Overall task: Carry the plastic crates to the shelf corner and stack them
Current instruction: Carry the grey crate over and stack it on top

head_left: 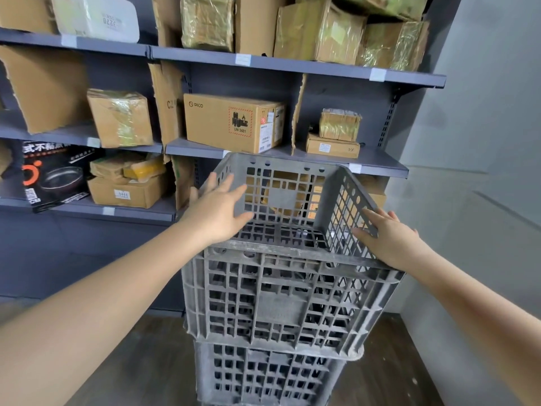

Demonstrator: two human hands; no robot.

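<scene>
Grey latticed plastic crates stand stacked on the floor against the shelf unit, by the right wall. The top crate (281, 300) is open upward and rests on a lower crate (263, 373). My left hand (218, 212) lies flat with fingers spread against the top crate's left wall, near its rim. My right hand (389, 238) presses its fingers on the right wall's rim, thumb outside. Neither hand visibly wraps around the crate.
A dark grey shelf unit (281, 65) holds many cardboard boxes, among them a PICO box (231, 121) just behind the crates. A grey wall (480, 142) closes the right side. Wooden floor (140, 361) lies open to the left.
</scene>
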